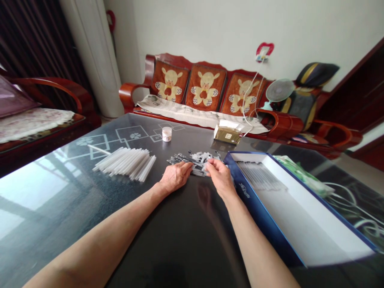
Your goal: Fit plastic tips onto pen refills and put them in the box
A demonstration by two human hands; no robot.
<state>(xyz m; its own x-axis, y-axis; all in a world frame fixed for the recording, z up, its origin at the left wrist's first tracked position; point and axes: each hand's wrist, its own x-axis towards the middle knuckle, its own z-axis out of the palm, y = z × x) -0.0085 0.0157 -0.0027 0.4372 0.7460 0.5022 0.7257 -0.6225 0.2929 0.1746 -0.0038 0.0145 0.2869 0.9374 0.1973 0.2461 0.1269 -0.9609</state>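
My left hand (177, 176) is closed at the left front edge of a pile of small black, silver and white parts (200, 157), which look like pen pieces. Its fingertips are pressed together by a dark slender piece, and whether they grip it is not clear. My right hand (221, 176) pinches at the pile's right side, with a small whitish piece at its thumb and fingertip. Left of the pile lies a heap of whitish translucent tubes (124, 163). To the right, a blue box (267, 228) with a white inside holds a row of slim clear pens (261, 176).
On the dark glossy table (168, 248) stand a small white cup-like container (167, 134) and a tissue box (228, 133). A green-and-white packet (303, 174) and white cables (348, 196) lie beyond the blue box. A wooden sofa (192, 64) and a small fan (279, 91) are behind.
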